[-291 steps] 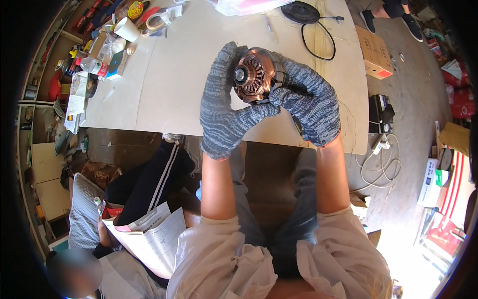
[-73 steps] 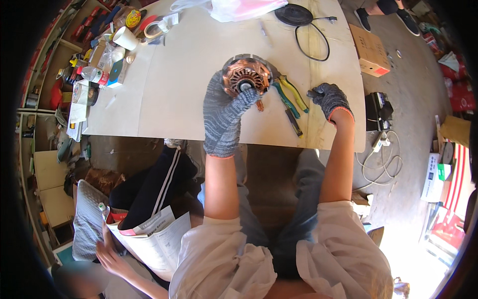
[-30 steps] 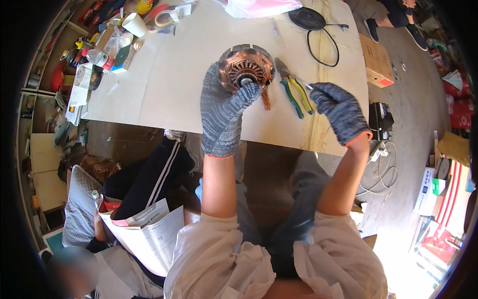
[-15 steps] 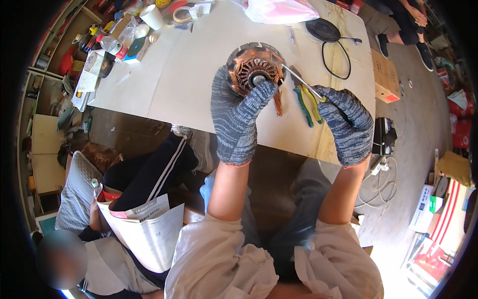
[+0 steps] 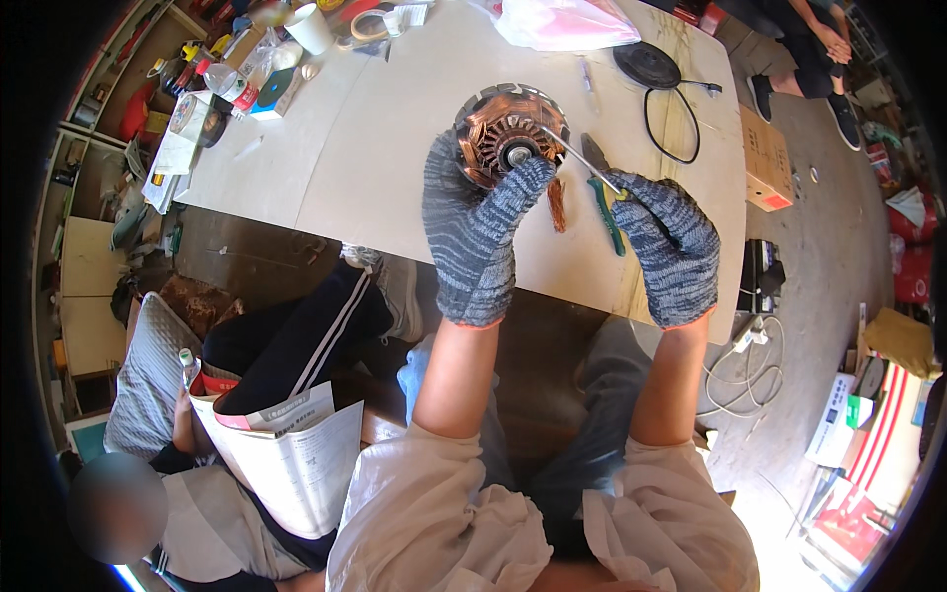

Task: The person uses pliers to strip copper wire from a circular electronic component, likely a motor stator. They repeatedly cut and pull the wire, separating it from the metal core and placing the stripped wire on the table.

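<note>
In my gloved left hand I grip a round motor armature with copper windings, a ring of bars and a shaft facing up. The thumb lies across its lower edge. My right hand, also in a grey knitted glove, is closed around the handle of a screwdriver. Its thin metal shaft reaches up and left to the windings; whether the tip touches them I cannot tell. Below the armature lies a bundle of copper wire. Pliers with green-and-yellow handles rest on the table, partly behind my right hand.
A black disc with a cable and a pink-white plastic bag are on the far table. Bottles, a cup and tape crowd its left end. One person sits at lower left with papers; another is at upper right.
My right hand and the screwdriver have shifted left, covering more of the pliers. The armature sits slightly farther right in the picture.
</note>
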Tool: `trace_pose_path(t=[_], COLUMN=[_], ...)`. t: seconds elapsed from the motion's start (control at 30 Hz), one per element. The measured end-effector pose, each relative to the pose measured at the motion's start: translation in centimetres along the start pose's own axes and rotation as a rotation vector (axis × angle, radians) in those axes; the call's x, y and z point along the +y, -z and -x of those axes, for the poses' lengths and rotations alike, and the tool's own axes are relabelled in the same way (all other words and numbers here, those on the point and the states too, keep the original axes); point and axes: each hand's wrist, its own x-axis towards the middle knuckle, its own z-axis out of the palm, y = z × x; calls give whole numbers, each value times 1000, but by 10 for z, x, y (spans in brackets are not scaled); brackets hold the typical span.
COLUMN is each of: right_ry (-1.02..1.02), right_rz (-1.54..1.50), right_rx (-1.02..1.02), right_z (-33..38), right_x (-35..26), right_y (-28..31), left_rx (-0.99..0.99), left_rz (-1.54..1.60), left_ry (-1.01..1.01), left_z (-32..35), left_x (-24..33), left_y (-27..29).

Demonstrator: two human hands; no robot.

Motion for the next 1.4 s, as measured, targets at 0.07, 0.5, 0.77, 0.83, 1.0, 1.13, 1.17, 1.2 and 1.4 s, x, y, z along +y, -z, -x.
trace_pose_path(t=[0.07, 0.5, 0.77, 0.83, 1.0, 1.13, 1.17, 1.2, 1.4], right_ry=[-21, -159, 158, 188, 142, 229, 216, 202, 112], right_rz=[-6, -255, 119, 75, 77, 303, 298, 294, 167], right_rx=[0, 87, 141, 182, 170, 172, 165, 158, 133], right_z=[1, 6, 5, 7, 9, 8, 8, 8, 6], right_x=[3, 0, 13, 21, 22, 20, 17, 14, 9], right_y=[-1, -26, -37, -42, -41, -41, -41, -40, -32], left_rx=[-2, 14, 2, 7, -7, 13, 16, 16, -18], left_rz=[-14, 76, 170, 167, 181, 176, 174, 165, 102], left_ry=[5, -7, 93, 93, 113, 120, 120, 110, 30], left_z=[0, -2, -4, -4, -5, -4, -3, -4, -8], left_x=[0, 0, 5, 6, 9, 9, 10, 10, 5], left_y=[0, 2, 2, 2, 2, 4, 4, 4, 8])
